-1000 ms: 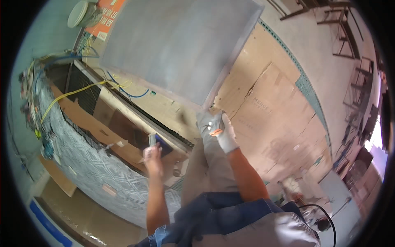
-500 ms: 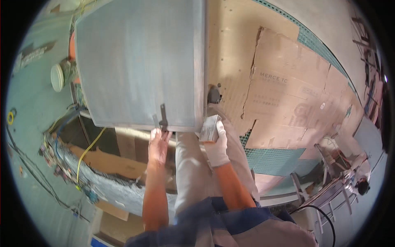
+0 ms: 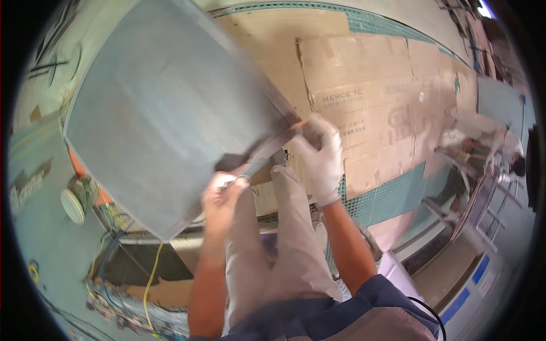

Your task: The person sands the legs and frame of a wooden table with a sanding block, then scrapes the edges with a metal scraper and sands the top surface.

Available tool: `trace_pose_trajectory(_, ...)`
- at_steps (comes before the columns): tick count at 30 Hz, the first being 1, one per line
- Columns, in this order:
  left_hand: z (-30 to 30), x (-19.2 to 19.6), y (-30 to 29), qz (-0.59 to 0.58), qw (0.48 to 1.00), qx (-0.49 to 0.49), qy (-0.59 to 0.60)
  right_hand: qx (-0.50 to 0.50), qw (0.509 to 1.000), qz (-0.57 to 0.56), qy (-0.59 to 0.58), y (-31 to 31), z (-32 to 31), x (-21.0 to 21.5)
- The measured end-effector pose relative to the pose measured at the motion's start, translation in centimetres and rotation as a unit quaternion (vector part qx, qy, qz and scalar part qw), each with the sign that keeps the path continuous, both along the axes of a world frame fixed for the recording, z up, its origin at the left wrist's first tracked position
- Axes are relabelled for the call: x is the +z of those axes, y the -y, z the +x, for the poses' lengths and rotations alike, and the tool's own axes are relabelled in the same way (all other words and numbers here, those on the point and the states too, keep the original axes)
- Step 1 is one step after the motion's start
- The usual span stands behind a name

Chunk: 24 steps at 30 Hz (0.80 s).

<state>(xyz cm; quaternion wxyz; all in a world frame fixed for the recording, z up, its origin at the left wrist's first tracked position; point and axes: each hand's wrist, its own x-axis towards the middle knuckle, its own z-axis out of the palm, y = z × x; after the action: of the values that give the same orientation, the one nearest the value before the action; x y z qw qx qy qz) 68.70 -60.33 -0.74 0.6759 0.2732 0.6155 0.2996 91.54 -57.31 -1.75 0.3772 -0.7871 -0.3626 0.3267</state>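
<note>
I see my bare left hand (image 3: 223, 190) and gloved right hand (image 3: 319, 159) each closed on the grey panel (image 3: 165, 119) edge; motion blur hides the fingers.

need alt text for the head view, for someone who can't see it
Seen from above, a person holds a large grey square panel by its lower edge, bare left hand and white-gloved right hand both gripping it. Flattened cardboard covers the floor beyond, and an open floor cavity with wires lies below.
</note>
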Motion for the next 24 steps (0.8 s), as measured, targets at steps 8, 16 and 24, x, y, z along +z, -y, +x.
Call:
trace_pose_trajectory(8,-0.3,-1.8,-16.2,0.283,0.936,-0.106,-0.180,0.056,0.954,0.024,0.295,4.2,-5.3,-1.6)
trace_pose_trajectory(16,7.4,-7.4,-30.5,0.408,0.799,-0.290,-0.333,0.019,0.953,0.004,0.302,2.9,-5.8,-2.7)
trace_pose_trajectory(24,7.9,-8.6,-30.1,0.466,0.724,-0.327,-0.389,-0.071,0.969,-0.045,0.233,1.0,-6.6,-1.7)
